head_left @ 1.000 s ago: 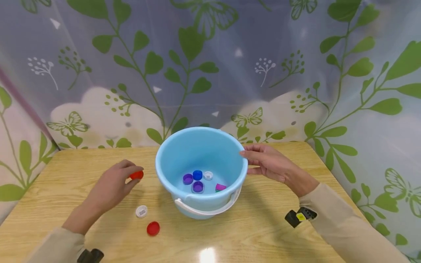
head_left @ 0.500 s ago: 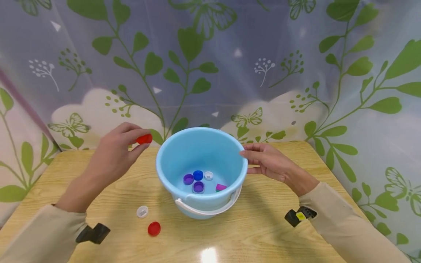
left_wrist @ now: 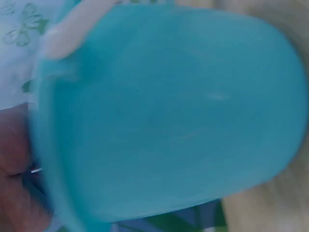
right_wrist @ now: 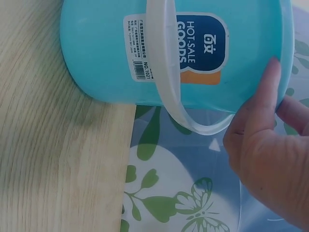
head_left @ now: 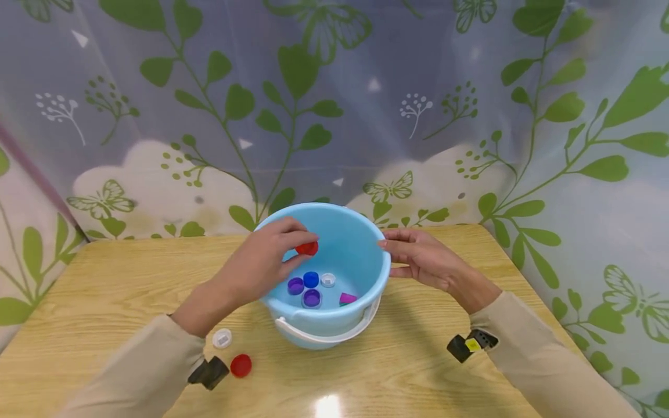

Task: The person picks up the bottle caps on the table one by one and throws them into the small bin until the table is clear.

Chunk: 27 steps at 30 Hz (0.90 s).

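Observation:
My left hand (head_left: 266, 258) is over the mouth of a light blue bucket (head_left: 360, 226), pinching a red bottle cap (head_left: 307, 248) between thumb and fingers. Inside, on the bucket's floor, lie a blue cap (head_left: 310, 279), purple caps (head_left: 295, 285), a white cap (head_left: 327, 280) and a small pink piece (head_left: 347, 298). My right hand (head_left: 423, 258) grips the bucket's right rim, fingers spread along the outer wall in the right wrist view. A white handle (right_wrist: 166, 72) hangs down the bucket's side. The left wrist view is blurred and mostly filled by the bucket wall.
On the wooden table (head_left: 418, 360), left of the bucket, lie a white cap (head_left: 222, 338) and a red cap (head_left: 241, 366). A leaf-patterned cloth (head_left: 334, 116) hangs behind the table's far edge and along the sides. The bucket wall bears a printed label (right_wrist: 203, 43).
My left hand has lifted the red cap from low at the left, then carried it right to above the bucket. The right hand stays on the rim.

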Motion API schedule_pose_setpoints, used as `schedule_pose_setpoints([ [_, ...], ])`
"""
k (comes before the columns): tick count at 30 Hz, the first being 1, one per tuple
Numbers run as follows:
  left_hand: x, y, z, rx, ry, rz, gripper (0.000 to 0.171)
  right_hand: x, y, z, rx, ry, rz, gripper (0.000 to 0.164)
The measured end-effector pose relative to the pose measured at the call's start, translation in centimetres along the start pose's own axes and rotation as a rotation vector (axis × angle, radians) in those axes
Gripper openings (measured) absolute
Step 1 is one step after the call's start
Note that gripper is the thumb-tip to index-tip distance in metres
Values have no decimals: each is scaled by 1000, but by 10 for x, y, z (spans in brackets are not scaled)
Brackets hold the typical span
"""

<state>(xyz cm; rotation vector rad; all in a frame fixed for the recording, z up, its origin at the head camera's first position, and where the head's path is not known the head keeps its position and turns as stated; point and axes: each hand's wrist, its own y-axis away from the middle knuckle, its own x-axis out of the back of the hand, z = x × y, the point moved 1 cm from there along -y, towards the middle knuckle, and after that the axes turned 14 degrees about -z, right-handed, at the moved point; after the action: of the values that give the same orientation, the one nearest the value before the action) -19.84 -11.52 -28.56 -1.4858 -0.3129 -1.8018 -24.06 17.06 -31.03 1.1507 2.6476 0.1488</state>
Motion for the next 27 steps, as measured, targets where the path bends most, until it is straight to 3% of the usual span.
schedule_pose_setpoints([
  [6, -13, -1, -2, 62, 96, -93, 27, 0, 1, 1, 10, -5, -14, 45],
  [14, -14, -3, -4, 61, 126, -186, 22, 1, 1, 1, 10, -9, -8, 45],
  [22, -14, -4, -4, 111, 141, -218, 22, 2, 0, 2, 14, -31, -17, 45],
  [27, -13, -5, -2, 178, 122, -250, 21, 1, 0, 3, 27, -50, -34, 44],
])
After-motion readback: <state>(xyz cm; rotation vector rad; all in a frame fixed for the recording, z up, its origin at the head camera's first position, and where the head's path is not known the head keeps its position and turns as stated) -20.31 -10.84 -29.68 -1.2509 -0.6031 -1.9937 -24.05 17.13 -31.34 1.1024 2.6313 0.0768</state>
